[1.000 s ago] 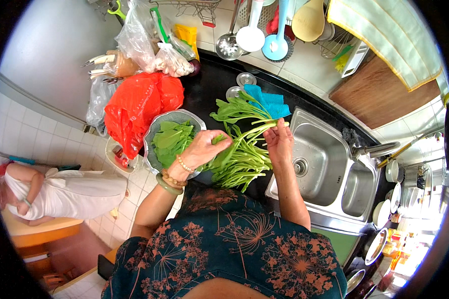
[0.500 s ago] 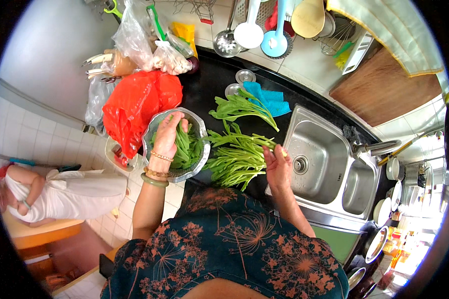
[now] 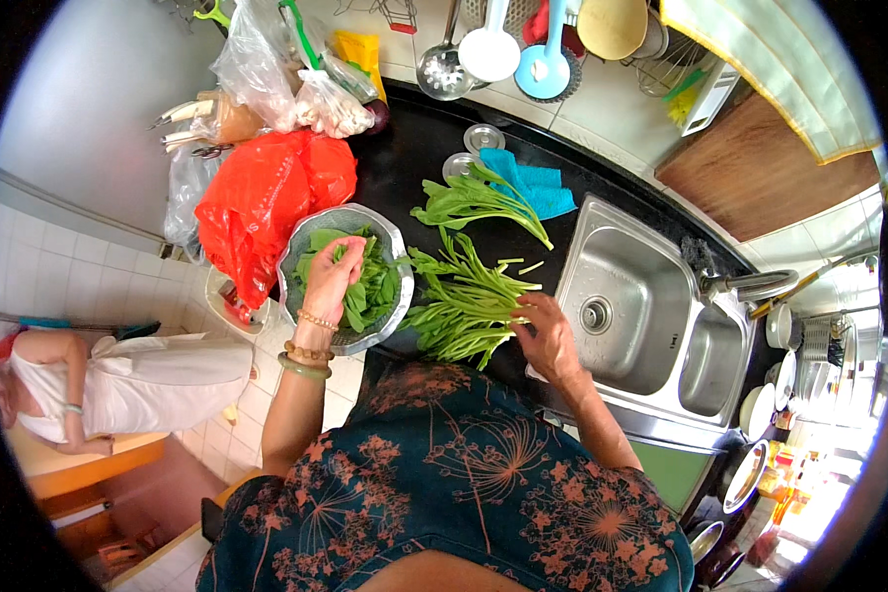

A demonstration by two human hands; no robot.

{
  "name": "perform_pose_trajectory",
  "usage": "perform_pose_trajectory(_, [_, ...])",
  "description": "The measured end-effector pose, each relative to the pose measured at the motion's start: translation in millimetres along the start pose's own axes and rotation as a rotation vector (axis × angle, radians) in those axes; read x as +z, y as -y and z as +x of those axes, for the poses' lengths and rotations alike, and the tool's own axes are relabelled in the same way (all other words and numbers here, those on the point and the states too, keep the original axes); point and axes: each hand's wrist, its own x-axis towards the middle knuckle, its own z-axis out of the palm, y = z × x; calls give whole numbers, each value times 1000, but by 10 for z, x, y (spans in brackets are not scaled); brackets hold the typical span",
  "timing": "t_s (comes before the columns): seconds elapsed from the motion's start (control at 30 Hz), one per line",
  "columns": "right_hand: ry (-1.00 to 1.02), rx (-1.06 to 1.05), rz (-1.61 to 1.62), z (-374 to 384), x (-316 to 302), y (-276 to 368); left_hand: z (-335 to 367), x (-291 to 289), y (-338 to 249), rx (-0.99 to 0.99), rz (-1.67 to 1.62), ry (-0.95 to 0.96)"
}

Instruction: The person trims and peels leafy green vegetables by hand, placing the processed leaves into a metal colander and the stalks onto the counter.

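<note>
Black counter (image 3: 395, 163) runs along a white tiled wall (image 3: 602, 133). At left, a person in white (image 3: 168, 380), then a bulging red bag (image 3: 266, 197). Right beside it, the bowl (image 3: 357, 343) of green leaves (image 3: 377, 286), my left hand (image 3: 331, 278) over them, fingers curled; can't tell whether they pinch any. Next, my heap of leafy stalks (image 3: 464, 308) on the counter, a smaller bunch (image 3: 479, 204) on its far side. Well apart, my right hand (image 3: 548, 337) bends its fingers at the stem ends, grip unclear. Farther right, the steel sink (image 3: 631, 261)!

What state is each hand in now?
Left hand: fingers curled above the leafy greens in the scalloped bowl; cannot tell if holding any.
Right hand: fingers bent at stem ends; grip cannot be told.
</note>
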Motion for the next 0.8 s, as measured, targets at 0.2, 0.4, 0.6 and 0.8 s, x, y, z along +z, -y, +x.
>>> perform_pose_trajectory(0.2, [-142,238,-34,694,-59,-715,-40,3,-13,-5,-8,-8])
perform_pose_trajectory(0.4, [-151,213,-296,992,391,-1440,-68,95,-150,30,-22,8])
perform_pose_trajectory(0.6, [-333,299,134,1177,459,-1471,-122,126,-242,127,133,-33])
perform_pose_trajectory(0.8, [-238,187,192,1158,-62,-269,-190,530,-743,780,658,12])
